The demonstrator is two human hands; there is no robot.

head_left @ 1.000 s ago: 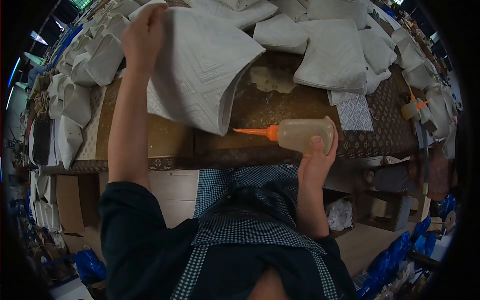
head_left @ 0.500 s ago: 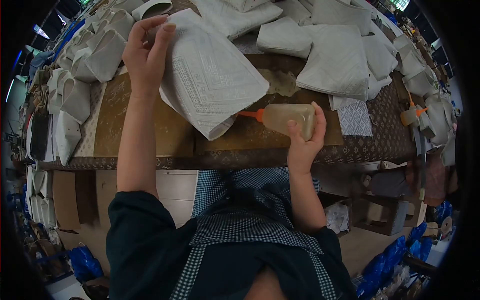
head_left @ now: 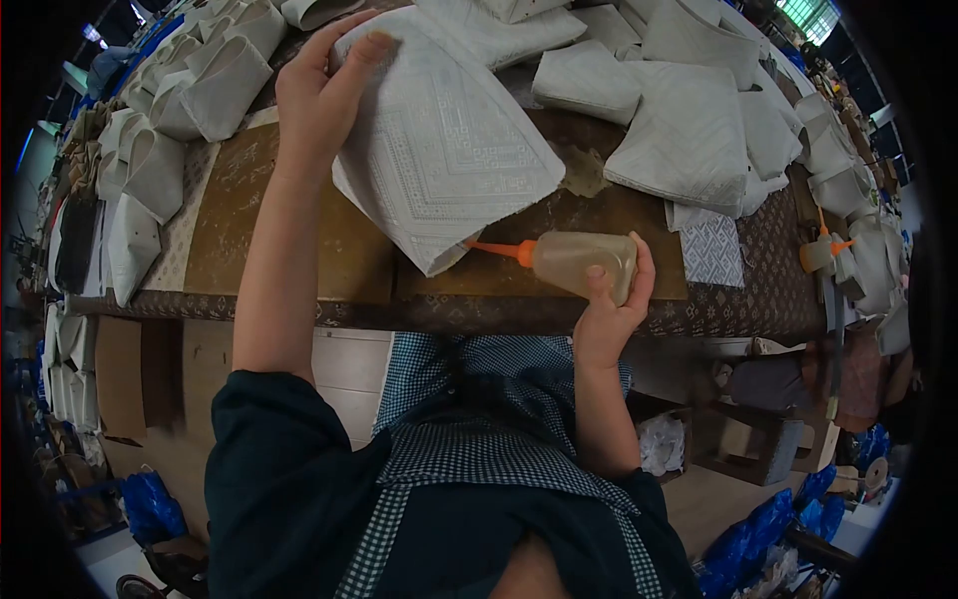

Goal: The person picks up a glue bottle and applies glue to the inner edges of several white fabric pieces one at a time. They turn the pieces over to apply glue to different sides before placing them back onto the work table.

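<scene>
My left hand [head_left: 334, 85] grips the upper left edge of a white patterned fabric piece [head_left: 439, 150], thumb on its near face and fingers behind. The piece hangs tilted above the brown board [head_left: 239, 225]. In my right hand [head_left: 611, 314] is a translucent squeeze bottle [head_left: 584, 262] with yellowish contents, lying sideways. Its orange nozzle [head_left: 499, 250] points left, and the tip meets the lower edge of the white piece. Whether anything comes out of the tip cannot be seen.
White fabric pieces [head_left: 684, 130] are piled at the back, with more folded ones [head_left: 225, 85] at the left. A patterned swatch [head_left: 712, 250] lies right of the board. Another orange-tipped bottle [head_left: 816, 255] stands far right. Below the table are boxes [head_left: 758, 444] and blue bags [head_left: 150, 504].
My left hand and the white piece have shifted slightly right in view. The bottle sits a little lower, its nozzle still at the piece's lower edge. The whole view has shifted slightly.
</scene>
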